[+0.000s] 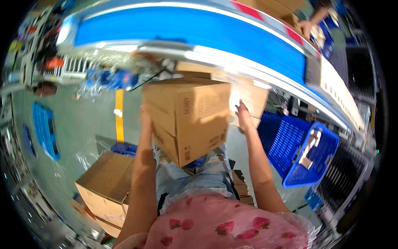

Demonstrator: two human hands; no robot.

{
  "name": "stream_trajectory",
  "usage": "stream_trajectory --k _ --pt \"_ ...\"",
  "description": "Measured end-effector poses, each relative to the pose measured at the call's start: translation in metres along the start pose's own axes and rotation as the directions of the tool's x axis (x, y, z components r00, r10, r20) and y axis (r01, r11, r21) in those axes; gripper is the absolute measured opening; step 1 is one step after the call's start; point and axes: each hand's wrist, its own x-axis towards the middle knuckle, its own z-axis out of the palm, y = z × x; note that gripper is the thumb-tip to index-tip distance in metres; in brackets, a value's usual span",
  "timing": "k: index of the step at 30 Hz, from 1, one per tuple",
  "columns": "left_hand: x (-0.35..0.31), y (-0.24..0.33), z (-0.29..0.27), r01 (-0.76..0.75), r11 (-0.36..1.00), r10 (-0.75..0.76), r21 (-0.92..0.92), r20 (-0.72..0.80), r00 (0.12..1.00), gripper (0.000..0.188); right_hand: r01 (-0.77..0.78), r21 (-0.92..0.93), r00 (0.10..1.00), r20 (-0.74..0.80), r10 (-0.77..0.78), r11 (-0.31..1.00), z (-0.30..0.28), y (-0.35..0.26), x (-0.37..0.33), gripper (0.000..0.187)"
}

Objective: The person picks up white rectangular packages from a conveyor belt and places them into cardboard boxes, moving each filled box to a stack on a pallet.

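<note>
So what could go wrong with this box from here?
The box might slip or tip: the left hand is at its side, but the right hand looks clear of it. If it dropped, it could hit the legs that show just under it. A swing to the right might also knock the blue basket.

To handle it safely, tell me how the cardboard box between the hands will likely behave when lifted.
The cardboard box should stay fairly stiff, given its flat walls and sharp corners. Those flat faces make rolling unlikely. Its weight is uncertain, since its contents are hidden.
</note>
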Motion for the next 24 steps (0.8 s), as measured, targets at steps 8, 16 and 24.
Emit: stream_trajectory --k 8,16,24 --pt "0.005 0.025 -0.092 0.392 0.891 -0.327 -0.231 0.274 0.904 0.056 -0.565 0.013 0.721 0.493 0.486 0.825 0.169 0.053 -0.055 0.052" --pt "0.063 0.148 -0.349 0.265 0.950 -0.272 0.166 0.019 0.962 0.053 -0.696 -0.006 0.520 0.685 0.510 0.718 0.402 0.053 -0.128 0.050" --pt "0.205 0.368 -0.342 0.121 0.484 0.142 0.867 -0.214 0.966 0.049 -0.575 0.380 0.785 0.506 0.357 0.725 0.597 0.031 -0.086 0.042"
